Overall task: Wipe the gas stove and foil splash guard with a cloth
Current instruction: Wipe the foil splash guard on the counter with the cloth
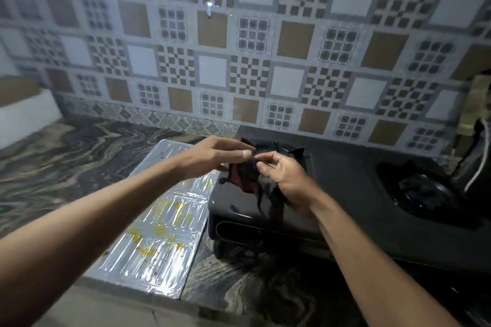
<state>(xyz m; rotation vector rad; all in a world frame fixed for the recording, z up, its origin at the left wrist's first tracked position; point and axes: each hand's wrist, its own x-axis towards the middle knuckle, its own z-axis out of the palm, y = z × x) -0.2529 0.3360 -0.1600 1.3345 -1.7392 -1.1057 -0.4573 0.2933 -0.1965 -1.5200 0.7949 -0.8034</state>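
From the head camera, the cloth point(245, 175) is a dark, nearly black rag with a strip of red showing along its left fold; it is crumpled and limp, with thin frayed tails hanging down toward the stove top; it is held in the air just above the left part of the gas stove point(345, 194), between both hands. The left hand point(212, 154) reaches in from the left with fingers stretched nearly flat, thumb and fingertips pinched narrowly on the cloth's upper edge; the right hand point(284, 178) is curled around the cloth from the right, its thumb and forefinger closed on the same bunched edge.

The stove is black and glossy, a low box with a rounded front corner; its right burner point(422, 191) sits in a dark round well, its details lost in shadow. The foil splash guard point(159, 233) lies flat on the counter, touching the stove's left side; it is a silver, shiny sheet embossed with long oval ribs in panels, smeared with yellow stains across its middle and near end. The counter point(66, 162) is polished stone with swirling brown and grey veins; the wall point(252, 48) behind is tiled in glossy squares, plain white, tan, and checkered.
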